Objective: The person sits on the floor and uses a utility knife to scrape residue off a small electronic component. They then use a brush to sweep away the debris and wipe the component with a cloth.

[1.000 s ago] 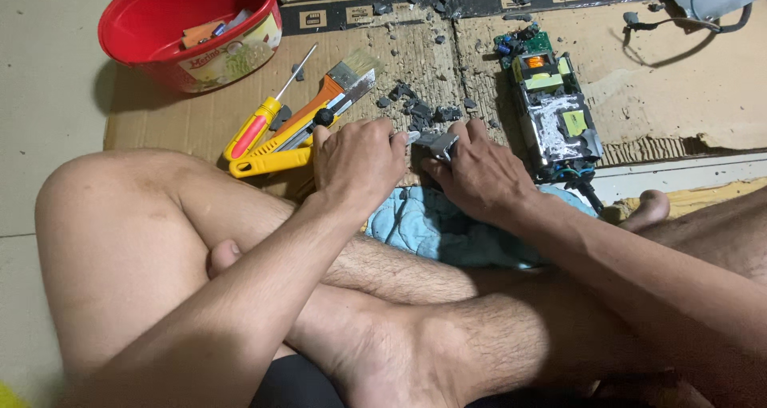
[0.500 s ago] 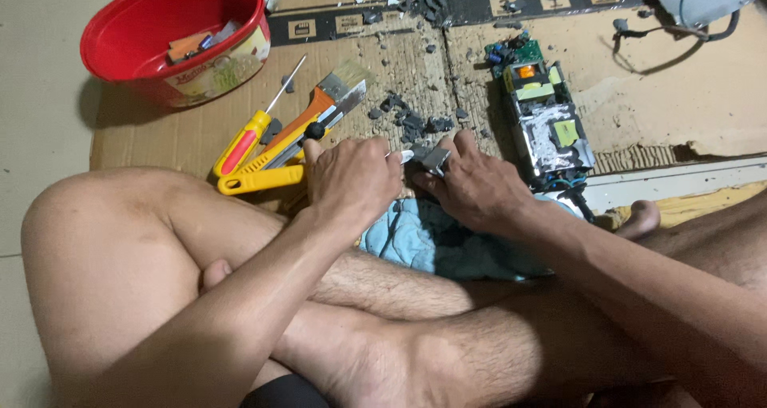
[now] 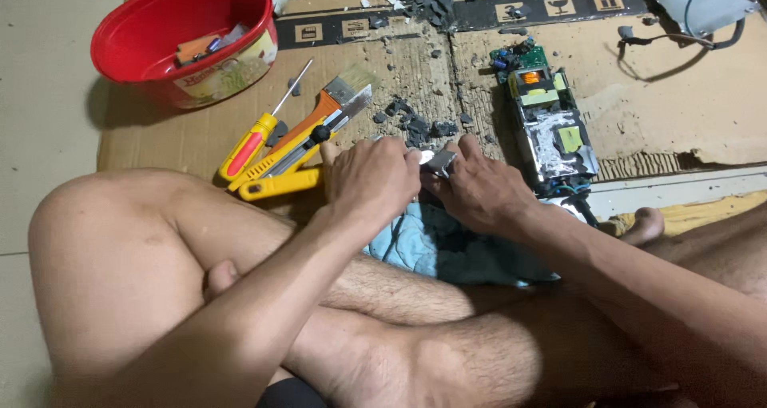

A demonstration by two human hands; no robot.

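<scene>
The small metal piece [image 3: 438, 160] sits between my hands, pinched by both: left hand [image 3: 371, 176] clenched on its left end, right hand [image 3: 478, 191] gripping its right.

This looks like a makeshift repair spot on the floor of a home. A person sits cross-legged, bare-legged, on flattened cardboard [image 3: 639, 112] laid over pale floor tiles [image 3: 48, 72]. On that cardboard lies a stripped circuit board [image 3: 547, 124], with grey broken bits [image 3: 415, 124] left of it, screwdrivers and a brush [image 3: 296, 140] farther left, and a red plastic tub [image 3: 180, 36] at the cardboard's far left corner.
</scene>
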